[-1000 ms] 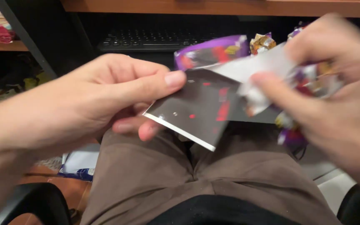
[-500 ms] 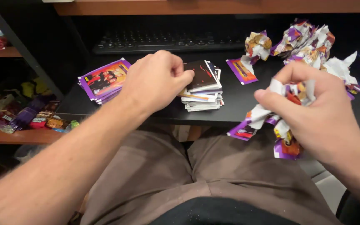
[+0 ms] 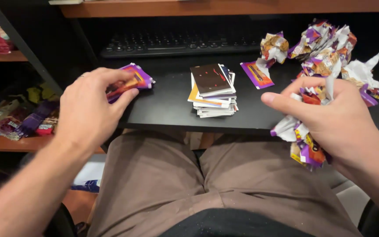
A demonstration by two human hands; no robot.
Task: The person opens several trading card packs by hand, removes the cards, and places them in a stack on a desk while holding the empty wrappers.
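Since half a second ago, the left hand [image 3: 91, 107] has left the card stack and travelled leftward to the purple packets [image 3: 130, 83] at the left end of the desk; its fingers now rest on top of them, loosely curled, covering the near part of the pile. I judge that a card was put down on the stack and a fresh packet is being reached for, though no packet is lifted clear yet.

Nearest the camera, the right hand [image 3: 330, 118] hangs just off the desk's front edge, above the lap, closed tight around a crumpled wrapper [image 3: 303, 147]. Torn purple, orange and white ends stick out below and above the fist; the thumb lies across the front. The wad has no readable axis.

On the black desk [image 3: 167, 112], the card stack [image 3: 213, 90] stands free between the two hands, touched by neither. Its long axis runs away from the person, towards the keyboard, slightly fanned, with a dark card face-up on top.

The packets under the left hand lie flat, long axis slanting from near-left to far-right.

Farther back, one flat purple packet [image 3: 256, 74] lies right of the stack, and a heap of balled wrappers [image 3: 325, 48] fills the far right corner. The keyboard [image 3: 176, 44] sits at the rear.
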